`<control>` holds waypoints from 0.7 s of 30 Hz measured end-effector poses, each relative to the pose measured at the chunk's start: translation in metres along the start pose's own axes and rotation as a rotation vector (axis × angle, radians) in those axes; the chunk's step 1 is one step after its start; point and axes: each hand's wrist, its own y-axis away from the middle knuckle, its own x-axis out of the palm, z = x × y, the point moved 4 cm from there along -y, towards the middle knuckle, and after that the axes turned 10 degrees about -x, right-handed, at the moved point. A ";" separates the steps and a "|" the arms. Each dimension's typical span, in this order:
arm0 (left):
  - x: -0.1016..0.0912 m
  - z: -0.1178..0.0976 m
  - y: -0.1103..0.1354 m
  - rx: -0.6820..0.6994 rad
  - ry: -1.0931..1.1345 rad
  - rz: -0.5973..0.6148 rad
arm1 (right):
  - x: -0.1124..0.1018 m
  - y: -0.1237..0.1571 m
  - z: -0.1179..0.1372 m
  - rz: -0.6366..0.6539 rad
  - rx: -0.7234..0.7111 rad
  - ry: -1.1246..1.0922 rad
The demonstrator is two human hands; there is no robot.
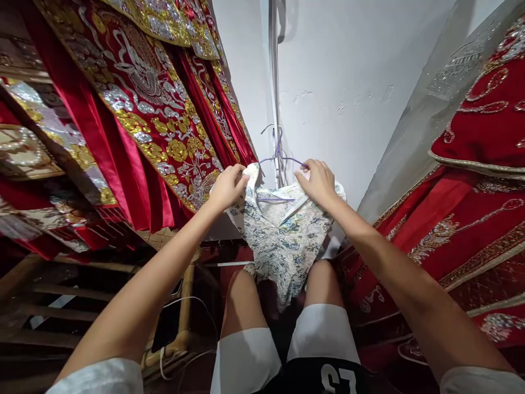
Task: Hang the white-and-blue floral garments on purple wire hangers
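A white garment with a blue-green floral pattern (283, 241) hangs in front of my knees on a purple wire hanger (279, 143). Its hook points up beside a pale vertical pole. At the garment's left shoulder, my left hand (229, 187) pinches the white collar edge. My right hand (318, 179) grips the right shoulder, with its fingers over the cloth and the end of the hanger's arm. The hanger's lower bar shows inside the V-shaped neckline. Below, the cloth narrows in folds between my legs.
Red embroidered garments with gold and silver (164, 109) hang on the left. More red beaded garments (471, 219), partly under clear plastic, hang on the right. A white wall (348, 65) stands ahead. At lower left are a bamboo frame (186, 306), a dark phone-like object (167, 325) and a white cable.
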 end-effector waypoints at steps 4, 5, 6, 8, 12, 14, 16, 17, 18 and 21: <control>0.024 0.007 -0.004 -0.058 -0.021 -0.104 | 0.030 0.061 0.014 -0.036 -0.067 -0.118; 0.028 0.009 -0.006 -0.065 -0.026 -0.118 | 0.043 0.077 0.015 0.041 -0.050 -0.193; 0.030 0.010 -0.007 -0.064 -0.027 -0.125 | 0.058 0.091 0.014 0.154 -0.013 -0.275; 0.033 0.011 -0.008 -0.049 -0.021 -0.128 | 0.089 0.117 0.007 0.413 0.154 -0.411; 0.034 0.012 -0.005 -0.022 0.008 -0.144 | 0.137 0.134 -0.017 0.601 0.532 -0.600; 0.035 0.013 -0.004 -0.006 0.042 -0.172 | 0.154 0.128 -0.024 0.565 0.642 -0.673; 0.035 0.014 -0.004 0.015 0.076 -0.199 | 0.168 0.123 -0.024 0.527 0.705 -0.714; 0.035 0.014 -0.004 0.025 0.087 -0.205 | 0.174 0.121 -0.023 0.514 0.725 -0.724; 0.036 0.015 -0.003 0.036 0.094 -0.207 | 0.179 0.122 -0.022 0.505 0.741 -0.733; 0.038 0.015 0.008 0.089 0.109 -0.249 | 0.184 0.133 -0.018 0.494 0.789 -0.774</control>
